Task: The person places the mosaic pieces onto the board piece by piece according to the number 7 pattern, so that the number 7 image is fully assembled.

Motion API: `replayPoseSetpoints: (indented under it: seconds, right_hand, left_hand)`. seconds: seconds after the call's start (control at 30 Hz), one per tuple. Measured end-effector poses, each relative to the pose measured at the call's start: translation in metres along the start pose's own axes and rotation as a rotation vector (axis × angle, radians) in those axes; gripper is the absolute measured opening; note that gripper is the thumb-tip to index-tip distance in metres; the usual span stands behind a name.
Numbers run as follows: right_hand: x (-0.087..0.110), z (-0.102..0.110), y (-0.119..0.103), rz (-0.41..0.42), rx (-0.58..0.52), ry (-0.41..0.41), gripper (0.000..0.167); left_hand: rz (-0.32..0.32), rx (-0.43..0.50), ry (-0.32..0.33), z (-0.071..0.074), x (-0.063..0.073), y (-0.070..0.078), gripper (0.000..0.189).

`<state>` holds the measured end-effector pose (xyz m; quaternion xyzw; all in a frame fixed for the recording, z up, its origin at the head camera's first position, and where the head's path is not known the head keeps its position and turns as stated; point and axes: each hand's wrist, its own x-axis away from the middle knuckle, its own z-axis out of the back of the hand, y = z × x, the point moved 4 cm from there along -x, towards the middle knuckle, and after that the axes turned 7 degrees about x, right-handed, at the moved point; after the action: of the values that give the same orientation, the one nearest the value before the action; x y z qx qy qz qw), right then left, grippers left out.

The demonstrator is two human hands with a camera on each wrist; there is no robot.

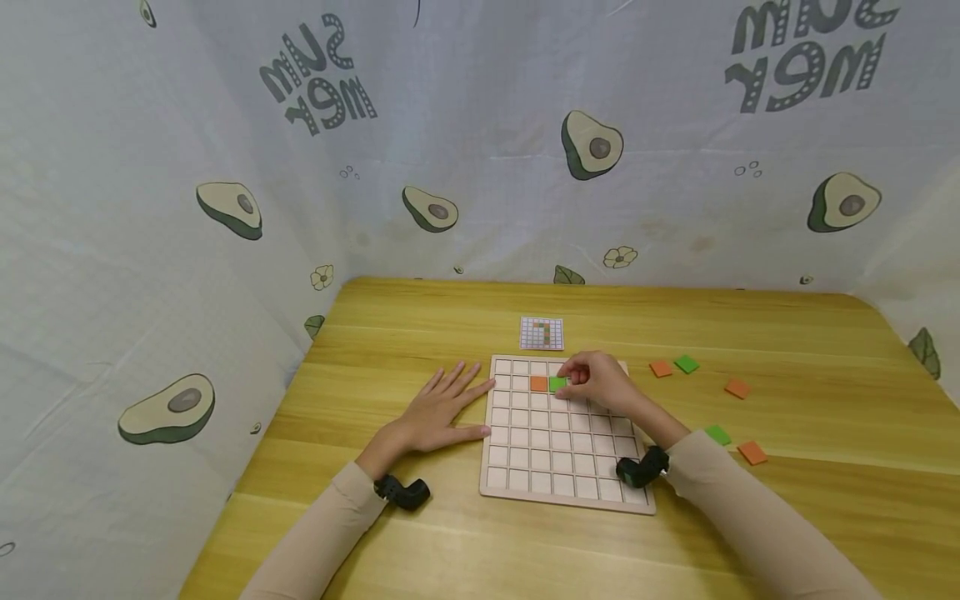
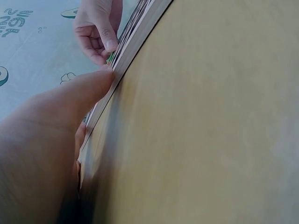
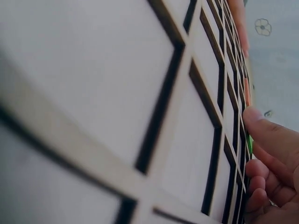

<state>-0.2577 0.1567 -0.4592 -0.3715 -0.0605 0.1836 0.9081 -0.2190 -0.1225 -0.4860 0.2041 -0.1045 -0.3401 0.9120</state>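
A wooden grid board (image 1: 540, 500) lies flat on the table. In its second row sits an orange square tile (image 1: 538, 383), and just right of it a green square tile (image 1: 557, 384). My right hand (image 1: 600, 383) pinches that green tile between thumb and fingers at its cell. The right wrist view shows the thumb (image 3: 271, 135) at the green tile's edge. Spread out on the table, my left hand (image 1: 437, 414) touches the board's left edge with thumb and little-side fingertips straight. The left wrist view shows the left thumb (image 2: 88, 91) against the board's side.
Behind the board lies a small pattern card (image 1: 542, 333) with coloured squares on a grid. Loose tiles are scattered to the right, among them a green tile (image 1: 686, 363) and an orange tile (image 1: 752, 452). A printed curtain (image 1: 487, 100) hangs behind the table.
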Motion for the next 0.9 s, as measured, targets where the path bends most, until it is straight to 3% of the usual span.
replayPoseSetpoints:
  seconds: [0.27,0.9]
  right_hand:
    - [0.003,0.014,0.005,0.043,-0.054,0.007,0.029]
    - [0.033,0.089,0.037,0.002,-0.068,0.068,0.034]
  left_hand:
    - [0.016,-0.006,-0.020,0.000,0.000,0.000,0.079]
    - [0.025,-0.037,-0.024,-0.001,-0.002,-0.002,0.080]
